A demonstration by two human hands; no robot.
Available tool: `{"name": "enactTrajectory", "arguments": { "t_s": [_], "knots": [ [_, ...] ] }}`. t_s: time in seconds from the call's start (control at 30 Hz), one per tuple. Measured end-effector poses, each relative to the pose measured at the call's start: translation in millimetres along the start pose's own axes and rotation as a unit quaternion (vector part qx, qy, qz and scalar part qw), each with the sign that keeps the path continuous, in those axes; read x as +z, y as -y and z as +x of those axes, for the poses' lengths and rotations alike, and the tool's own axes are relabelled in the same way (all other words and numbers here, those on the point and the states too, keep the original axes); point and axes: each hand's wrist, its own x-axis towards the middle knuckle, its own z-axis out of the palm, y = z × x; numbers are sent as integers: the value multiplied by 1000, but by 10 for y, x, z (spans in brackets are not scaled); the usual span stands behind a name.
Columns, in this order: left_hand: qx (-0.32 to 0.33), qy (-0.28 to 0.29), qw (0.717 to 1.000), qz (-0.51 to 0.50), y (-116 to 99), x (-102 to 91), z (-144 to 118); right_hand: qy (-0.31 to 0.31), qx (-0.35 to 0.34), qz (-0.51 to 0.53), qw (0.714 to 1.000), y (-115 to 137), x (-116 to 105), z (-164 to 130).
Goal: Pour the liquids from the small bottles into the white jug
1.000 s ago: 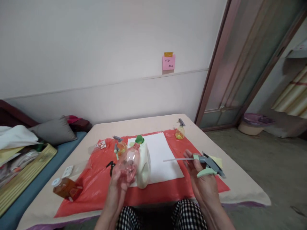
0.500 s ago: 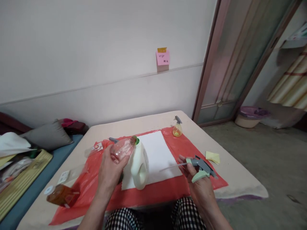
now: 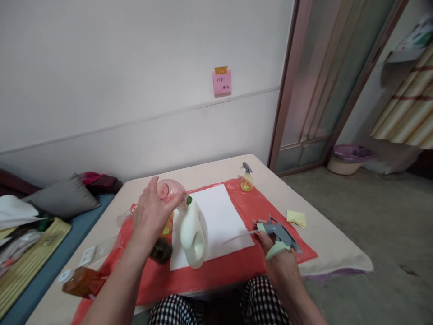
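Note:
My left hand (image 3: pixel 149 212) is closed around a clear pinkish bottle (image 3: pixel 174 188). The bottle is tipped over, its base raised and its mouth against the green-rimmed opening of a white jug (image 3: pixel 190 230). That jug stands on a white sheet (image 3: pixel 225 221) laid over red plastic (image 3: pixel 203 282). In my right hand (image 3: pixel 280 264) is a grey and pale green trigger spray head (image 3: pixel 280 234), its thin tube pointing left over the sheet. Whether liquid flows between bottle and jug cannot be made out. Left of the jug, a dark round bottle (image 3: pixel 161 250) is partly hidden by my left forearm.
An amber bottle with a white cap (image 3: pixel 81 282) lies at the near left. A small yellow spray bottle (image 3: pixel 246 182) stands at the far right of the covered table, and yellow sticky notes (image 3: pixel 296 218) lie near its right edge. A pink note (image 3: pixel 222 82) is taped to the wall.
My left hand has lifted the pinkish bottle's base and tipped it further, mouth down at the jug. My right hand still holds the spray head. The view has shifted slightly.

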Motion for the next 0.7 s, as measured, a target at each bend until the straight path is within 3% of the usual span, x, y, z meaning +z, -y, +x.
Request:
{"name": "enactTrajectory", "arguments": {
  "t_s": [0.1, 0.33, 0.57, 0.7],
  "knots": [
    [5, -9, 1000, 3, -77, -6, 129, -44, 20, -29, 998, 91, 12, -15],
    [5, -7, 1000, 8, -170, -3, 207, -54, 13, -57, 997, 192, 12, -33],
    [8, -15, 1000, -25, -93, -3, 127, -54, 18, -51, 997, 132, 5, -8],
    [-4, -28, 997, -68, 82, 49, 15, -49, -20, -65, 996, 101, 13, -2]
  ]
}}
